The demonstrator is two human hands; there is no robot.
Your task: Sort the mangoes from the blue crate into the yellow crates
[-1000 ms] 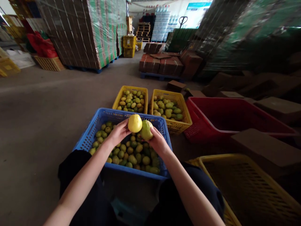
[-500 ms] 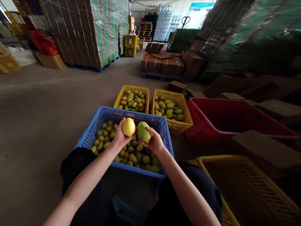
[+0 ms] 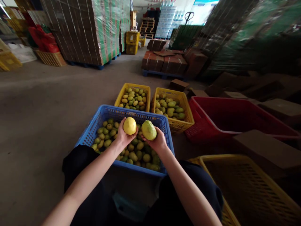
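The yellow fruit (image 3: pixel 129 126) and green fruit (image 3: pixel 149 130), just below the frame's centre, now show a gap; a second ago they overlapped. The left hand's (image 3: pixel 121 135) fingers curl around the yellow one, the right hand's (image 3: pixel 159 140) around the green. Beneath sits the blue crate (image 3: pixel 138 169) of fruit, lower centre.

I watch through one camera worn on the person's head, facing forward and down past the two forearms (image 3: pixel 94 175) at the blue crate (image 3: pixel 141 169), close below. Beyond it, my wide view runs over the floor (image 3: pixel 42 110) to the bright back wall (image 3: pixel 199 13), well off.
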